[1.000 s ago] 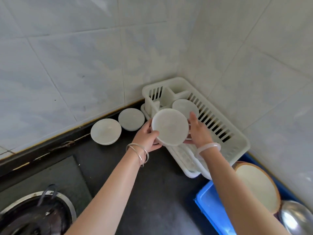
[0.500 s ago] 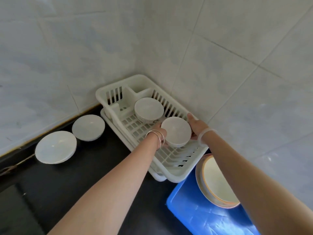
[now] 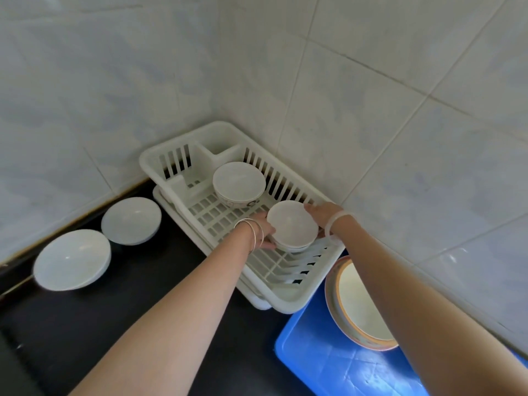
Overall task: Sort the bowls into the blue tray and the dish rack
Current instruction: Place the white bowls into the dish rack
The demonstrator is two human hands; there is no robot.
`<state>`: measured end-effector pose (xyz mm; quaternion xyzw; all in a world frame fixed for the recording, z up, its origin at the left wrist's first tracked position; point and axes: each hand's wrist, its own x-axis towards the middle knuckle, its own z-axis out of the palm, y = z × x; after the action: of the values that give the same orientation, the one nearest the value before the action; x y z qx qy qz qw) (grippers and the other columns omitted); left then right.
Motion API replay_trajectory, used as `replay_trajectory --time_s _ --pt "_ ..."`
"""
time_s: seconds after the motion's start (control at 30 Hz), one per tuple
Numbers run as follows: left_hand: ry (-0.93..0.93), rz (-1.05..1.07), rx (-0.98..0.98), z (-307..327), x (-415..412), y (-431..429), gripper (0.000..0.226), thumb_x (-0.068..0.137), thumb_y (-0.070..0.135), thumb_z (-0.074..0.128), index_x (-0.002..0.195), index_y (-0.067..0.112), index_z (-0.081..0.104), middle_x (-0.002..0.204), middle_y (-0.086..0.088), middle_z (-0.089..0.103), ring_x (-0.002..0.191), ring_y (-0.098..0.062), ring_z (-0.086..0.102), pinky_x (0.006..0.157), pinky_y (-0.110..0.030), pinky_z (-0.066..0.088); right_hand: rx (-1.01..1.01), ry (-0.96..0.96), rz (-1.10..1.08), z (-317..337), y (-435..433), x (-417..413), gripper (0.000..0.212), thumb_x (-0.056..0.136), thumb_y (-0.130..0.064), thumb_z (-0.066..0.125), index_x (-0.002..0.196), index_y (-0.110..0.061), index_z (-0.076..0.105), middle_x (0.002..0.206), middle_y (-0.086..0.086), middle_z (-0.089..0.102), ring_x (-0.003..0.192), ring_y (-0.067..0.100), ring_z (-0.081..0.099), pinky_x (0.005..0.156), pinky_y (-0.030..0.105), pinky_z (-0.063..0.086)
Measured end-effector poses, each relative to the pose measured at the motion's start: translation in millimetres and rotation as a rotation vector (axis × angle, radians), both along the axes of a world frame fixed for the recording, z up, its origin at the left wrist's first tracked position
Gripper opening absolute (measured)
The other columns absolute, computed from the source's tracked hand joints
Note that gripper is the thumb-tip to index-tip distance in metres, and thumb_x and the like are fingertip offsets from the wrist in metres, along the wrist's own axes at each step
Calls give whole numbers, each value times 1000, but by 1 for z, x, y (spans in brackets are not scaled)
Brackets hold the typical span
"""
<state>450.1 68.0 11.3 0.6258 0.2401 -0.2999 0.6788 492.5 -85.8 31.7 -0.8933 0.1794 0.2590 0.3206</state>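
Note:
A white dish rack (image 3: pixel 288 300) sits in the tiled corner. Both hands hold a small white bowl (image 3: pixel 292 225) low inside the rack, near its right wall. My left hand (image 3: pixel 264 231) grips its left side and my right hand (image 3: pixel 321 214) its far right side. Whether the bowl rests on the rack floor I cannot tell. A second white bowl (image 3: pixel 238 181) with a patterned outside stands deeper in the rack. Two larger white bowls (image 3: pixel 131 220) (image 3: pixel 71 260) stand on the dark counter to the left. A blue tray (image 3: pixel 328 364) lies at the lower right.
An orange-rimmed bowl (image 3: pixel 357 304) leans in the blue tray against the right wall, partly hidden by my right forearm. Tiled walls close in behind and to the right of the rack. The dark counter (image 3: pixel 85 324) stretches to the left and front.
The small bowl went from above the counter beside the rack down into the rack, held by both hands. My view swung right, bringing more of the blue tray into sight.

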Motion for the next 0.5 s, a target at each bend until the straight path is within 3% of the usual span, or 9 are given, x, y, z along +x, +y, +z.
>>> replay_trajectory --time_s 0.1,0.2,0.3,0.37,0.43,0.5 --pt "-14 -62 -15 0 -1 7 55 90 -9 43 140 12 34 141 -19 42 124 -37 48 102 -49 43 -26 -8 14 -1 -1 -2 56 94 -51 36 118 -4 55 102 17 65 90 32 63 90 42 52" --pt "-16 -83 -46 0 -1 14 59 89 -8 48 142 11 32 143 -16 42 125 -35 48 103 -47 42 -109 -26 64 1 0 -6 56 95 -51 31 113 -4 57 74 9 59 67 24 56 72 35 46" --pt "-32 -80 -62 0 -3 15 60 88 -8 49 142 10 32 143 -15 41 125 -35 48 103 -48 42 -185 -49 113 2 1 -10 56 96 -48 29 113 -3 58 65 4 51 61 21 50 70 32 39" --pt "-43 -73 -58 2 -4 15 59 88 -8 49 142 9 33 144 -15 41 125 -35 48 103 -47 42 -227 -76 150 6 0 -12 55 97 -47 28 116 -4 57 75 6 57 72 24 52 73 31 38" --pt "-59 -72 -32 5 -4 19 57 88 -6 50 141 9 34 142 -15 44 124 -32 50 103 -43 43 -280 -96 201 12 -1 -15 55 98 -45 26 117 -4 56 98 14 63 85 28 53 76 33 39" --pt "-84 -74 -18 9 -7 29 55 88 -1 54 140 9 37 128 -16 54 113 -26 57 100 -34 45 -327 -134 255 22 4 -20 55 98 -43 26 115 -1 57 111 21 62 97 34 57 79 36 40"
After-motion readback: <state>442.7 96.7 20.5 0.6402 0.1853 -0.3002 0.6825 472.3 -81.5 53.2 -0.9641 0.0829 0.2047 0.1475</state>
